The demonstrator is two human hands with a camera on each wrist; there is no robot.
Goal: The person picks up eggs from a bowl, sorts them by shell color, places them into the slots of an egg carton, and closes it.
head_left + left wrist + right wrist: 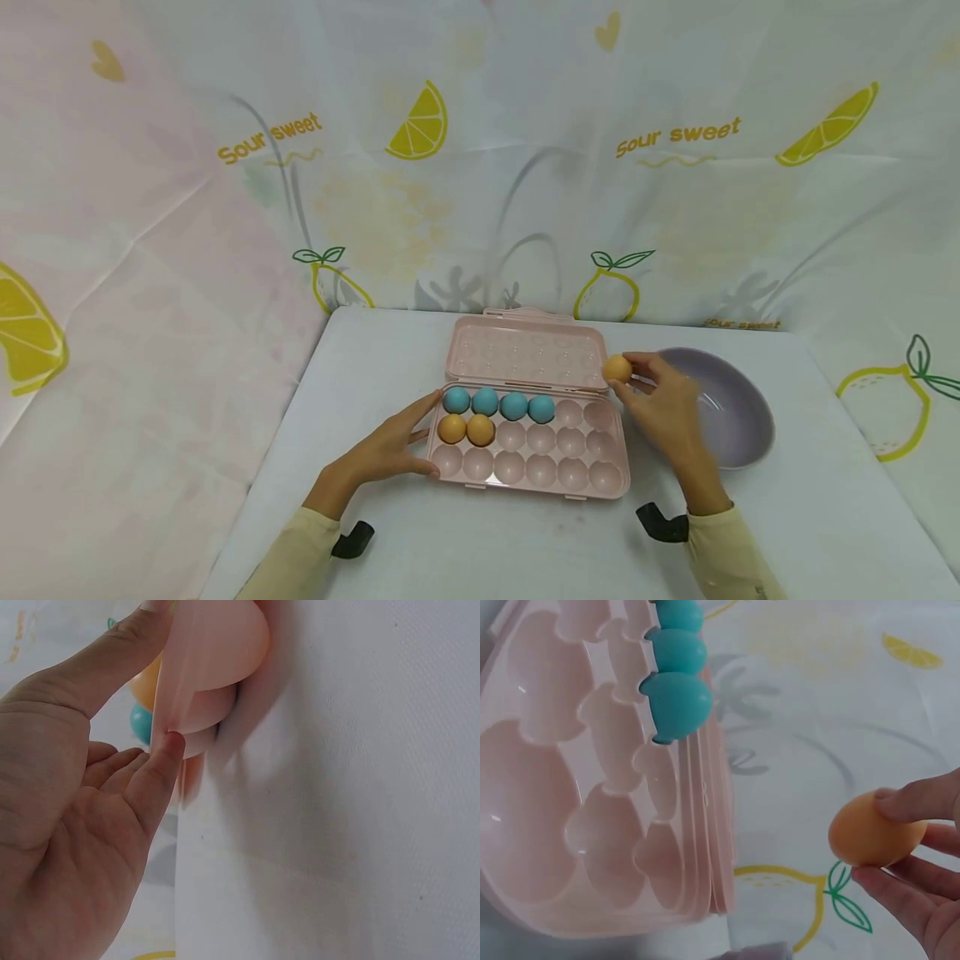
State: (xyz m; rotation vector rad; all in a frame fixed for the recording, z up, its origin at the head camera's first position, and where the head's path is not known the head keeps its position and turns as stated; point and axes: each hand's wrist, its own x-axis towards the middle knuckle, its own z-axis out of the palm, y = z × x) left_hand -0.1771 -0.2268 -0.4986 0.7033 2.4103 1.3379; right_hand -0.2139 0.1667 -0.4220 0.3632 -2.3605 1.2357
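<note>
A pink plastic egg carton (540, 492) lies with its lid (525, 346) folded back. Four-odd, that is several, blue eggs (484, 402) fill the left part of its back row, and two orange eggs (452, 429) sit at the left of the middle row. My left hand (382, 454) touches the carton's left edge, thumb near the front corner and fingers spread towards the back. Beyond the carton's right end, my right hand (671, 408) pinches another orange egg (874, 831) between thumb and fingertips, raised off the carton and partly in front of the bowl.
A purple-grey bowl (735, 408) stands right of the carton, partly hidden by my right hand. White cloth covers the table (480, 550). A lemon-print curtain (480, 192) hangs behind the table and along its sides.
</note>
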